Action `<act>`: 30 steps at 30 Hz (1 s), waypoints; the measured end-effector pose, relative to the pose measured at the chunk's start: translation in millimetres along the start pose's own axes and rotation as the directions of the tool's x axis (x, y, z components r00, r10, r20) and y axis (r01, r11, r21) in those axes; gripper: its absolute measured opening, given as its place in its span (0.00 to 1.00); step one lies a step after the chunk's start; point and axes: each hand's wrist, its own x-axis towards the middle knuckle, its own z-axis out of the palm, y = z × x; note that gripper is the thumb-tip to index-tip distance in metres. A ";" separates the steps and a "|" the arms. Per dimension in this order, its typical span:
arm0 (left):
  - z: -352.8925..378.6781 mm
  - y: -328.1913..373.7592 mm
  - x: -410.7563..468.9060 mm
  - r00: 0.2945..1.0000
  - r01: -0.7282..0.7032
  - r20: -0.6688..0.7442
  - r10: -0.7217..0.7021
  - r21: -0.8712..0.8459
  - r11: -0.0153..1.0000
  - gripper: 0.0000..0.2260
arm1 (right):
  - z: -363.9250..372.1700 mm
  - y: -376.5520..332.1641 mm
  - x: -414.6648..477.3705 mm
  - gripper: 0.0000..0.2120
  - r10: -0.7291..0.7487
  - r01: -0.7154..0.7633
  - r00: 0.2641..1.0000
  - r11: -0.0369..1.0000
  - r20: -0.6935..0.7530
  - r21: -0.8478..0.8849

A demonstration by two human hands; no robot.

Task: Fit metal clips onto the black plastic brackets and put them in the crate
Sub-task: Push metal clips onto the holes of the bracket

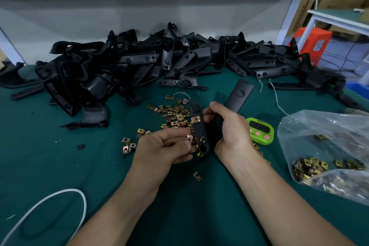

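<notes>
Where the bench (60, 166) meets its far edge, a heap of brackets (139, 62) lies. Plastic bag (327, 146) of clips at right edge. Mid-bench, right hand (229, 128) clenches one bracket (199, 132) upright. Left hand (165, 146) pinches a clip (189, 137) against it. Loose clips (175, 114) just behind.

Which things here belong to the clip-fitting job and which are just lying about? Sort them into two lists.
Job:
- held bracket, in right hand
- clip, pinched in left hand
- loose clips
- bag of clips
- bracket pile

Lying about:
- green timer
- white cable
- orange stool
</notes>
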 end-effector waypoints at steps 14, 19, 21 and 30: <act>1.5 8.6 -6.9 0.995 0.058 0.080 -0.064 0.079 0.995 0.08 | -0.1 -1.4 -2.1 0.13 0.033 -0.032 0.997 0.999 0.069 -0.015; 0.2 10.1 -6.7 0.995 0.039 0.084 -0.047 0.095 0.995 0.08 | -1.6 -4.8 -1.2 0.14 0.028 -0.028 0.998 1.000 0.063 -0.006; 0.5 9.8 -6.8 0.995 0.032 0.093 -0.042 0.104 0.994 0.08 | -1.4 -4.6 -1.8 0.14 0.036 -0.034 0.996 0.999 0.080 -0.019; -0.2 8.8 -7.6 0.997 0.063 0.048 -0.067 0.079 0.995 0.11 | 1.4 -0.2 -3.2 0.12 -0.015 0.020 0.996 0.998 0.090 -0.060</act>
